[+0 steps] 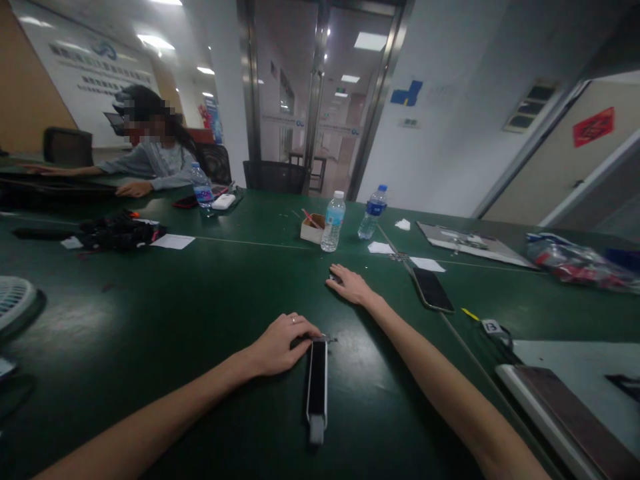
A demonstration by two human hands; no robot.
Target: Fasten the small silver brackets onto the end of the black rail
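Left hand (280, 343), lower centre of the frame, lies knuckles-up with fingers loosely curled, their tips on the far end of a long flat black strip with pale edging (317, 380) (whether they pinch it or merely press, I cannot tell). That strip lies flat just right of the hand. Its long axis runs almost straight up the frame, and its grey tab end points at the bottom edge. Right hand (350, 285), centre frame, rests palm-down, fingers flat and open, holding nothing. Both rest on a wide glossy dark-green table (175, 313) in a white-walled office with glass doors (320, 100) at top centre. Smaller things lie beyond: a black phone (433, 290) right of centre and a clear plastic water bottle (333, 221).
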